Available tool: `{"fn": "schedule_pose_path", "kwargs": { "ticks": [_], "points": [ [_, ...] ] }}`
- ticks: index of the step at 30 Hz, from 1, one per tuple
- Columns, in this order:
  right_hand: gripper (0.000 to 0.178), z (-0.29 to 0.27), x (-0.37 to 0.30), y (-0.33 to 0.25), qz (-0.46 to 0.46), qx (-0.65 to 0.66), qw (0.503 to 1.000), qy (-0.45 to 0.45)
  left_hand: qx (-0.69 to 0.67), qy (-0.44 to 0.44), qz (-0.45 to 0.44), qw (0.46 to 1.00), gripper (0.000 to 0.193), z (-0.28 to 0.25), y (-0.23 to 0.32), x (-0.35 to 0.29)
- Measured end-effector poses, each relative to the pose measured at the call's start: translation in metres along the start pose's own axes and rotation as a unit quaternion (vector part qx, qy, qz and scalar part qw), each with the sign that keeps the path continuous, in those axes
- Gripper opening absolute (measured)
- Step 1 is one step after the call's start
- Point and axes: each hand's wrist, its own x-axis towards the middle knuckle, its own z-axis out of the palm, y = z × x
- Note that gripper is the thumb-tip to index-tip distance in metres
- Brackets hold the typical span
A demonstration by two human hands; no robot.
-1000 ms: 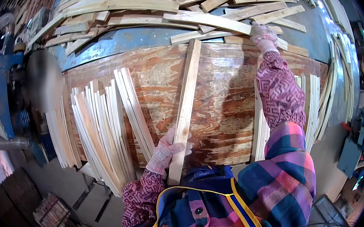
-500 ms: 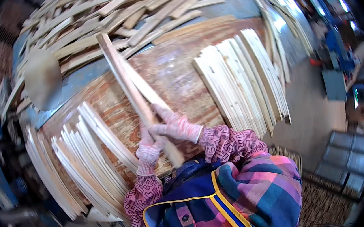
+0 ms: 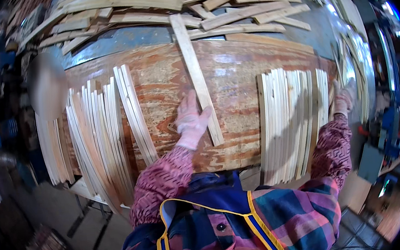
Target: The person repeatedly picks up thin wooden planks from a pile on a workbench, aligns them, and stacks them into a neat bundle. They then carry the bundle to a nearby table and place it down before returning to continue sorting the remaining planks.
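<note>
A single pale wooden strip (image 3: pixel 196 79) lies lengthwise across the middle of the board, its far end by the jumbled wood. Beside its left edge is my left hand (image 3: pixel 191 118), in a light knitted glove, open with fingers stretched forward and the thumb at the strip. My right hand (image 3: pixel 346 97), gloved the same way, reaches far right, just past a row of strips (image 3: pixel 287 120) laid side by side. Its fingers are partly hidden among wood at the board's right edge, so I cannot make out whether it holds a strip.
More strips (image 3: pixel 96 136) lie in rows on the left, with a short group (image 3: pixel 133 112) beside them. Behind the worn plywood board (image 3: pixel 160 75), loose wooden pieces (image 3: pixel 247 15) pile up on a blue surface. Further strips (image 3: pixel 357 64) lie along the right side.
Both hands were together on a tilted strip, with another behind it. Now one strip lies at the middle; my right hand has moved far right and my left has opened. The view has turned.
</note>
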Motion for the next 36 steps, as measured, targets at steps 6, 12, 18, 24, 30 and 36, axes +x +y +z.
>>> {"fn": "schedule_pose_path", "kwargs": {
  "ticks": [6,12,18,24,30,36],
  "points": [
    [0.067,0.002,-0.047,-0.332,-0.322,0.354,0.877,-0.031,-0.052,0.086,-0.099,0.990,0.097,0.027,0.007,0.046],
    [0.055,-0.029,-0.049,-0.526,-0.481,0.182,0.839,-0.178,-0.791,-0.107,-0.098,0.594,0.072,-0.051,-0.063,0.024],
    [0.053,-0.039,-0.049,-0.551,-0.455,0.067,0.878,-0.131,-0.804,-0.054,-0.108,0.582,0.065,-0.063,-0.084,0.011],
    [0.051,-0.045,-0.080,-0.437,-0.455,0.150,0.866,-0.145,-0.773,-0.001,-0.154,0.616,0.072,-0.068,-0.093,-0.003],
    [0.073,-0.061,-0.251,-0.317,-0.276,0.064,0.883,-0.375,-0.704,0.006,-0.130,0.698,0.077,-0.083,-0.079,-0.035],
    [0.069,-0.028,-0.333,-0.292,-0.291,0.441,0.793,-0.304,-0.455,0.140,-0.020,0.879,0.073,-0.124,-0.168,-0.139]
  ]
}}
